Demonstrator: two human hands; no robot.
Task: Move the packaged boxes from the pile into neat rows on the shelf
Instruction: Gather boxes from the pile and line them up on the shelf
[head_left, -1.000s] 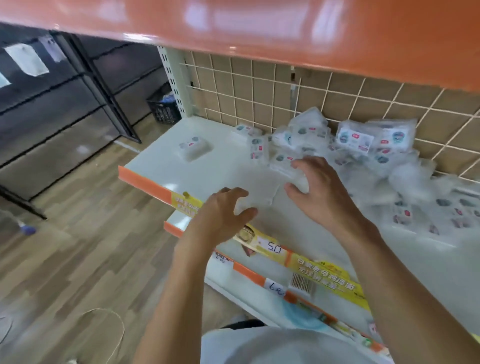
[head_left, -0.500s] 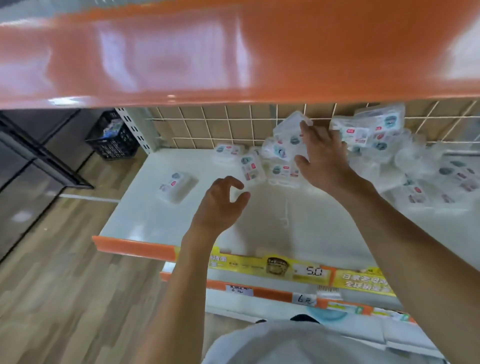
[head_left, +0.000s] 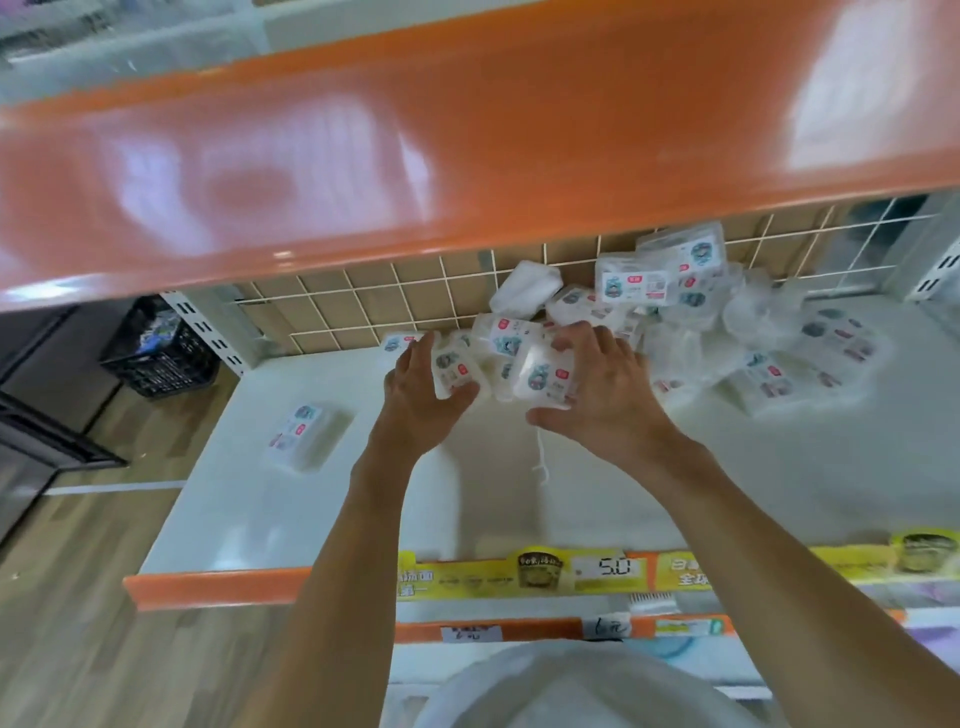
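A pile of small white packaged boxes in clear wrap lies heaped at the back of the white shelf, against the wire grid. My left hand grips one box at the pile's left edge. My right hand holds another box beside it, thumb below and fingers curled over its top. One single box lies apart on the left part of the shelf.
An orange shelf hangs low overhead. The shelf's front edge carries yellow price strips. A black crate stands on the wooden floor at left. A thin white string lies on the shelf.
Both hands have reached further back to the pile's left edge. My left hand was empty and now grips a box; my right hand moved from the pile's top onto a lower box.
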